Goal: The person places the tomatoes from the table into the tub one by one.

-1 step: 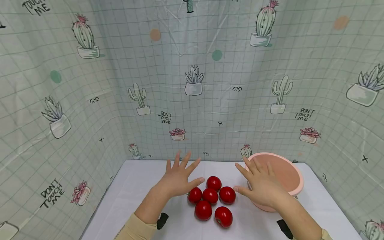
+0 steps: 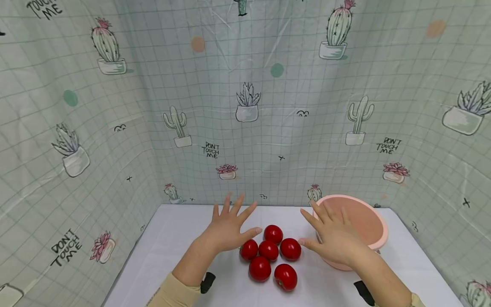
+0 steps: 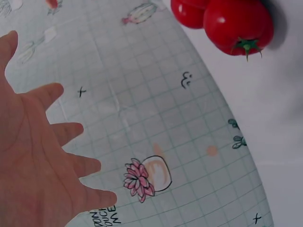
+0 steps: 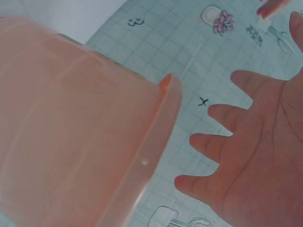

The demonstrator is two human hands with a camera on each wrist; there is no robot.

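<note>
Several red tomatoes (image 2: 260, 268) sit in a loose cluster on the white table. My left hand (image 2: 229, 228) hovers left of them with its fingers spread and holds nothing. In the left wrist view its palm (image 3: 38, 156) faces the camera, and a tomato (image 3: 241, 26) with a green stem end shows at the top. My right hand (image 2: 335, 236) is spread too, in front of a pink bucket (image 2: 368, 213) whose near side it partly hides. The right wrist view shows the bucket's wall (image 4: 71, 127) apart from the bare palm (image 4: 270, 146).
The white tabletop (image 2: 168, 238) is bounded at the back and sides by a hanging cloth (image 2: 268, 140) printed with cacti and a grid. The bucket stands at the back right of the table, to the right of the tomatoes.
</note>
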